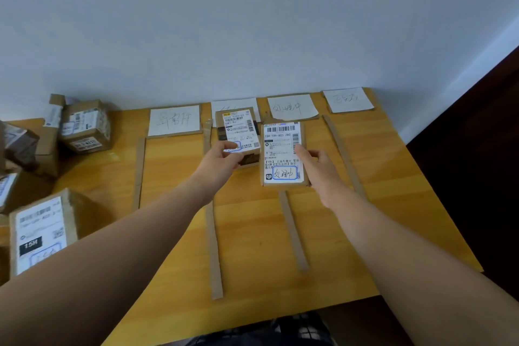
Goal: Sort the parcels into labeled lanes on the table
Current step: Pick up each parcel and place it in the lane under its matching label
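Wooden table (379,205) has cardboard strips (214,247) making lanes, with paper signs (174,120) at the far end; their writing is too faint to read. More boxes (84,126) sit at the left, some cut off. Left hand (222,160) pinches a small box (238,132) over the second lane. Right hand (317,168) grips a flat parcel (282,154) by its side; it hides the next strip's far end.

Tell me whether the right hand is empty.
No: the right hand grips the right edge of a labelled parcel, thumb on its top face.
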